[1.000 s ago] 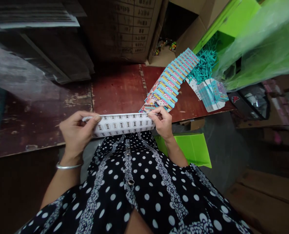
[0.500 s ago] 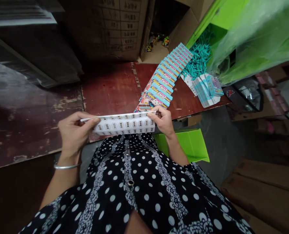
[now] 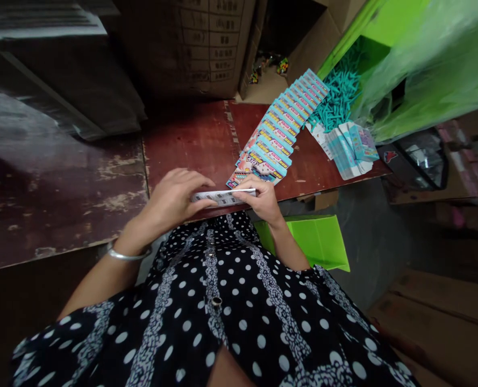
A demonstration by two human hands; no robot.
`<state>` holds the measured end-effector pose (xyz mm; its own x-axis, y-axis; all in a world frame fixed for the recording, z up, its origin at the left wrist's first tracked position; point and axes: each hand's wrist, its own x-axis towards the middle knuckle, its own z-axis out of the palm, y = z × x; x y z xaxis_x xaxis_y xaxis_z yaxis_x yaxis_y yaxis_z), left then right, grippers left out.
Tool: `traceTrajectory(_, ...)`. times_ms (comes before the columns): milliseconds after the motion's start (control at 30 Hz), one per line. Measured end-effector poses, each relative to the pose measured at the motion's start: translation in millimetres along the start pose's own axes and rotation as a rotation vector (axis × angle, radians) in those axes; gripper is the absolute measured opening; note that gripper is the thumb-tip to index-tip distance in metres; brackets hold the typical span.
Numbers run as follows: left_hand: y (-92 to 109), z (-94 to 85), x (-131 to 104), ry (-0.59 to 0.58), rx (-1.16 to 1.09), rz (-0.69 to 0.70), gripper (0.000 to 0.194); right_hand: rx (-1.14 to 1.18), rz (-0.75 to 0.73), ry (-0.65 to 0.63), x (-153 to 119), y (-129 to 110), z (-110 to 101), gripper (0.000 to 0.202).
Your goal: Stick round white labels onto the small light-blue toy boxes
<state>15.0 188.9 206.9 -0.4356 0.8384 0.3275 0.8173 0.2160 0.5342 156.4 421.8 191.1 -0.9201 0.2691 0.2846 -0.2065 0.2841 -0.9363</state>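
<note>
A white sheet with printed round stickers (image 3: pixel 223 198) is folded into a narrow strip at the table's front edge. My left hand (image 3: pixel 177 198) grips its left part between thumb and fingers. The right end is pinched in my right hand (image 3: pixel 261 198), thumb below and fingers above. Just behind my right hand, a fanned row of blue and pink printed cards (image 3: pixel 277 134) runs away to the back right. Part of the strip is hidden behind my left fingers.
The red table (image 3: pixel 182 134) is worn. Teal pieces (image 3: pixel 337 99) spill from a green box beside a stack of small boxes (image 3: pixel 349 150). An open carton (image 3: pixel 271 88) stands behind. A green container (image 3: pixel 317 242) is below the edge at right.
The sheet went from a wide band to a short, narrow strip. My left hand moved right, closer to my right hand, which still holds the other end.
</note>
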Motion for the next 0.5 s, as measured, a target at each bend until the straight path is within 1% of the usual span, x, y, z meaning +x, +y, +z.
traceTrajectory(33,2,2.0,6,-0.044,0.011,-0.001,0.02,-0.01,-0.005,-0.008,-1,-2,1,0.015)
traceTrajectory(67,4,3.7,10,-0.072,0.009,-0.01,0.018,-0.028,-0.004,-0.012,-2,-4,1,0.017)
traceTrajectory(133,6,4.8,14,-0.09,-0.018,-0.044,0.021,-0.079,0.007,-0.005,-4,-7,0,0.023)
traceTrajectory(267,9,-0.8,12,-0.16,-0.126,-0.104,0.025,-0.123,0.017,0.017,-4,-10,-2,0.032)
traceTrajectory(400,13,-6.4,9,-0.227,-0.198,-0.178,0.03,-0.105,0.003,-0.008,-1,-10,-1,0.036)
traceTrajectory(500,13,-7.2,9,-0.249,-0.245,-0.215,0.032,-0.114,0.033,-0.025,0,-9,-1,0.042)
